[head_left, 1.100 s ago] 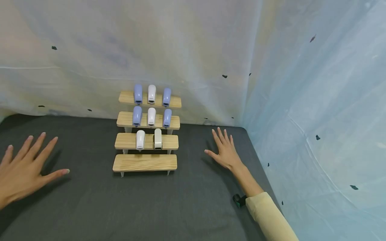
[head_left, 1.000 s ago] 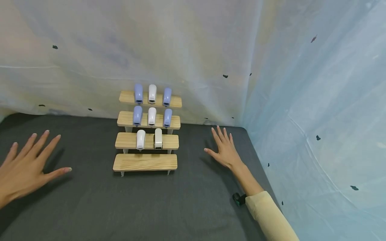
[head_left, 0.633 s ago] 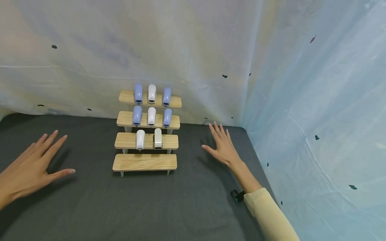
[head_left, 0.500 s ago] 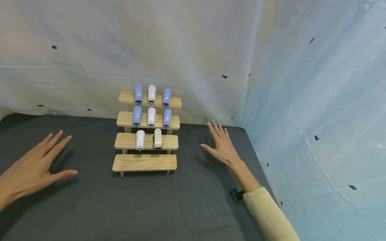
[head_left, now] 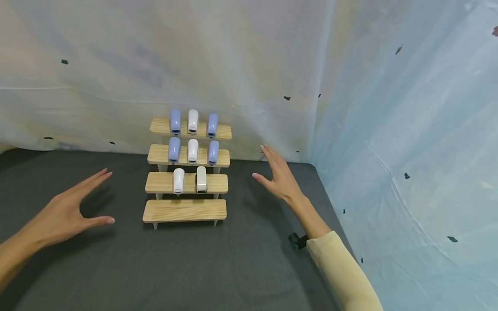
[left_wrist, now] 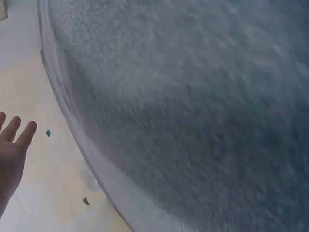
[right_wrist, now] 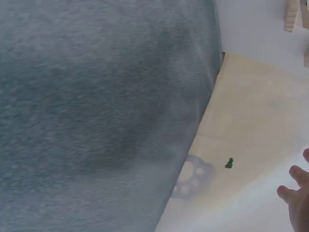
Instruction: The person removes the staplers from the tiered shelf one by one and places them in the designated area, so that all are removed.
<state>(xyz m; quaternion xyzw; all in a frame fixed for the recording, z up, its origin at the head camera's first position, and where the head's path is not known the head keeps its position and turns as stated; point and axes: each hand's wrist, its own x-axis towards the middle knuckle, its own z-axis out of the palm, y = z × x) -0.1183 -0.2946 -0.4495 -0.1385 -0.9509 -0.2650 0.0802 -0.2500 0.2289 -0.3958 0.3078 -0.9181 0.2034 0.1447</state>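
Observation:
My left hand (head_left: 64, 216) hovers over the dark cloth left of a stepped wooden rack, thumb spread from straight fingers, holding nothing. On the rack's other side, my right hand (head_left: 282, 177) is likewise raised with fingers extended and thumb apart. Neither touches the rack. Small staplers stand on its upper three shelves. The top shelf (head_left: 159, 125) carries a white stapler (head_left: 193, 121) between two lavender ones; the second shelf (head_left: 157, 154) repeats this. Two white staplers, a rounded one (head_left: 178, 180) and a boxier one (head_left: 201, 179), share the third shelf (head_left: 155, 182). Wrist views show only some fingers.
The lowest wooden shelf (head_left: 184, 210) is at the rack's front, on short legs. Dark grey cloth (head_left: 186, 268) covers the table. A pale hanging sheet (head_left: 253, 56) closes off the back, and a bluish one (head_left: 389, 129) the right side. A black band (head_left: 297, 241) circles the right wrist.
My left hand has moved right toward the rack and turned thumb-side up. My right hand has shifted slightly left and away from me, also turning. The staplers and rack keep their places.

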